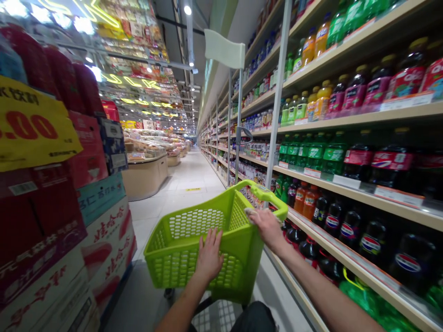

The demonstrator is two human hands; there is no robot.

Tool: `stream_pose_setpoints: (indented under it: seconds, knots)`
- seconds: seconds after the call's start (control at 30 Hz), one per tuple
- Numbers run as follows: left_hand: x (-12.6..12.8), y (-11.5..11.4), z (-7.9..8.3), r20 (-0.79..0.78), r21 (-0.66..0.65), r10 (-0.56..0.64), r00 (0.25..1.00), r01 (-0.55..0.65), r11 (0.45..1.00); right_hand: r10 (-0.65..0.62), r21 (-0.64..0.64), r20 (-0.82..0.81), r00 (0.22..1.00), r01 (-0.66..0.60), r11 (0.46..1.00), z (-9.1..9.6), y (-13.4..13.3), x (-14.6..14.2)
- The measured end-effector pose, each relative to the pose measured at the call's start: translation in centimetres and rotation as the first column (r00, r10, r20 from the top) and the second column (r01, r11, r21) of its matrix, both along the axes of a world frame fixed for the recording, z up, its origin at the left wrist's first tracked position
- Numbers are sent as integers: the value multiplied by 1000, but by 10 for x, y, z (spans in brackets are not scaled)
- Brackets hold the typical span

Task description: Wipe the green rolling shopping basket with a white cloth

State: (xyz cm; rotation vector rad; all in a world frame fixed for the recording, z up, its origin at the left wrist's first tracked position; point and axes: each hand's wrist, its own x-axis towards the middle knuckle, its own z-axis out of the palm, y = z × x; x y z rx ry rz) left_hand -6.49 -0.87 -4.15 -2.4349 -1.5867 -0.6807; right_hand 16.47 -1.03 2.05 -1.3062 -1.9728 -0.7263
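A lime-green plastic shopping cart [237,263] with perforated sides stands in front of me, turned at an angle, and its inside looks bare where I can see it. My left hand [210,253] lies against the near side wall, its fingers stretched up to the upper rim. At the corner beside the push handle [272,198], my right hand [266,225] is closed over the cart's rim. Something pale shows at its fingertips, too small to make out. The hand is next to the handle, not around it.
Shelves of bottled drinks [334,150] run along the right, close to the cart. Stacked drink cartons [109,235] with a yellow price sign [34,124] rise at the left. A tiled aisle [188,173] stretches ahead past a round-ended display counter [145,177]. My knee [254,318] shows below.
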Motion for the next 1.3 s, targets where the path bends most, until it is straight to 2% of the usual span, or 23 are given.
stream_pose_setpoints:
  seconds: [0.07,0.13,0.17,0.23,0.3,0.33,0.37,0.4,0.47,0.53,0.57,0.6,0.67,0.73,0.8,0.87,0.97,1.03,1.07,1.13,1.2,1.23,1.3]
  knots:
    - [0,-4,3,-6,-31,11,1000,-11,999,-125,21,-75,989,127,992,11,1,20]
    - [3,-8,6,-3,-75,9,1000,-9,997,-160,23,-121,980,164,986,14,3,22]
    - [4,-9,8,-1,-96,4,1000,-4,995,-123,15,-113,986,126,992,11,3,14]
    - [7,-9,10,-1,-131,-4,1000,4,991,55,-38,-30,998,-56,998,1,3,-13]
    - [9,-9,10,-6,-154,-14,1000,13,988,247,-132,63,967,-237,962,-7,3,-35]
    - [9,-8,9,-6,-158,-21,1000,20,987,284,-161,83,955,-268,950,-8,3,-38]
    - [8,-8,8,-3,-157,-32,999,31,987,263,-164,84,961,-247,955,-7,3,-35]
    - [8,-8,7,1,-156,-44,999,44,987,187,-144,66,980,-176,974,-3,4,-25]
    - [8,-7,5,4,-159,-55,999,55,986,-61,-72,-14,998,60,996,7,6,3]
    - [10,-7,5,-6,-187,-47,999,46,981,-234,-41,-102,967,231,972,12,9,25]
    - [12,-7,5,-13,-205,-42,999,39,978,-255,-44,-120,960,251,967,11,9,27]
    - [13,-6,6,-19,-223,-38,999,33,974,-231,-55,-114,966,226,973,6,10,23]
    - [16,-6,7,-34,-250,-37,999,28,968,-72,-102,-43,996,67,993,-8,10,0]
    - [16,-7,7,-49,-256,-44,998,30,966,130,-163,22,991,-125,979,-21,12,-23]
    - [13,-8,6,-57,-254,-49,997,33,967,234,-186,1,972,-230,955,-24,15,-27]
    - [10,-11,5,-58,-246,-44,997,29,969,191,-149,-79,978,-201,968,-16,19,-10]
    - [11,-15,5,-62,-235,-30,998,14,972,-19,-57,-208,978,8,998,-6,26,20]
    - [13,-17,6,-72,-242,-28,997,10,970,-71,-42,-223,972,63,997,-14,27,15]
    - [14,-17,6,-77,-247,-34,996,14,969,-40,-51,-202,979,30,998,-22,27,4]
    - [12,-17,5,-92,-252,-61,994,36,967,101,-92,-127,987,-113,989,-40,26,-24]
    - [4,-16,1,-99,-248,-46,994,20,968,196,-134,-104,975,-209,969,-51,25,-41]
    - [-1,-16,-2,-99,-244,-14,995,-11,970,199,-145,-120,973,-216,966,-52,25,-41]
    - [-11,-17,-8,-94,-227,65,993,-85,970,126,-134,-183,975,-151,979,-44,28,-26]
